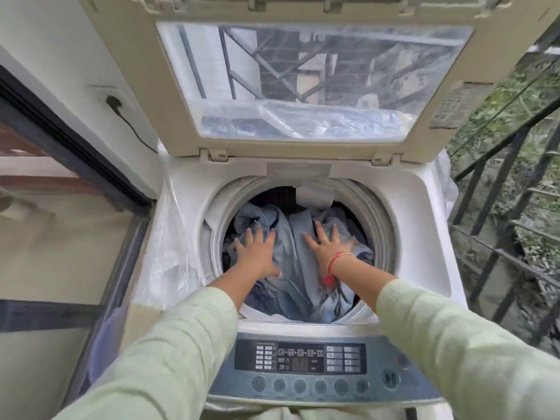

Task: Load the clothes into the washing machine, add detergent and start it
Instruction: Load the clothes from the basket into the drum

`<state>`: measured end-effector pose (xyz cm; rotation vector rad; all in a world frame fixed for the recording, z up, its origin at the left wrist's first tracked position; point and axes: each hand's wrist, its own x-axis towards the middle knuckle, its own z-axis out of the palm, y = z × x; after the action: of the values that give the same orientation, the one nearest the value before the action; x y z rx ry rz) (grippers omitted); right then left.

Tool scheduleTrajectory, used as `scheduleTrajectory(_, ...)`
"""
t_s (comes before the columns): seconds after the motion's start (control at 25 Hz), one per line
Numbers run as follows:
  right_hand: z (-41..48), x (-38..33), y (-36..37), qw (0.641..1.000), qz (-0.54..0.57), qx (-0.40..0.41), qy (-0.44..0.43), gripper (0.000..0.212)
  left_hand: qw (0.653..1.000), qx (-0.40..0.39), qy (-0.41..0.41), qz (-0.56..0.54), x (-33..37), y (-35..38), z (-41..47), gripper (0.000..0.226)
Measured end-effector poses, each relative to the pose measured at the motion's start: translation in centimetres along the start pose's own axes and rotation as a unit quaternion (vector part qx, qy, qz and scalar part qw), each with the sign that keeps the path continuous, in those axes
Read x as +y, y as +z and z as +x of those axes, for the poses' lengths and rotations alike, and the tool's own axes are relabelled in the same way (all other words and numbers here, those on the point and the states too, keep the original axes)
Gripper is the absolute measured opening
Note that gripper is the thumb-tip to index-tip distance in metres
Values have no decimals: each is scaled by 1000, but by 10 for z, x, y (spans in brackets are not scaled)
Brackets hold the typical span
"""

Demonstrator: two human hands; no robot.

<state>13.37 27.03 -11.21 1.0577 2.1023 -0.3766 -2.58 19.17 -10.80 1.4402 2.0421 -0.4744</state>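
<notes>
A: Where are the clothes (291, 247) rn?
B: In the drum (372, 225) of the washing machine (424, 237). Blue-grey heap, directly under both hands, top of it below the rim

A: Hands doing what?
B: Left hand (257, 253) & right hand (328, 245) are both flat, fingers spread wide, palms on the cloth. Pressing, not gripping anything. Left one's on the left half of the heap, right one on the right half, w/ a fold of cloth between them

A: So which way does the next move go?
B: Prob straight down to pack the load. After that it's up & back toward the near side. The panel (300, 357) w/ its row of buttons (300, 384) sits at the near edge, between the two forearms, so either hand could reach it. The round button at the panel's right end (390, 378) lies on the right hand's side, so I'd guess that hand is better placed for it

A: Detergent?
B: None in view, can't tell where it is. Lid (303, 86) stands up at the far side, so the drum is open from above
</notes>
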Motion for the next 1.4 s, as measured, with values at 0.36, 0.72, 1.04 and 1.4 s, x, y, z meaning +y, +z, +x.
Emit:
scheduleTrajectory(0.36, 67, 2, 75, 985, 21, -156, 65, 106, 952, -305, 6, 19, 15, 84, 67, 121)
scheduleTrajectory(0.72, -20, 29, -21, 966, 186, 171, -55, 65, 989, 94, 84, -83, 3, -41, -22, 66)
scheduleTrajectory(1.04, -181, -176, -48, 770, 504, 318, -230, 32, 868, 391, 80, -294, -161, -4, -219, 47)
scheduleTrajectory(1.4, -169, -437, 7, 828, 387, 212, -346, 32, 855, 275, -200, -391, -393, 221, -320, 49)
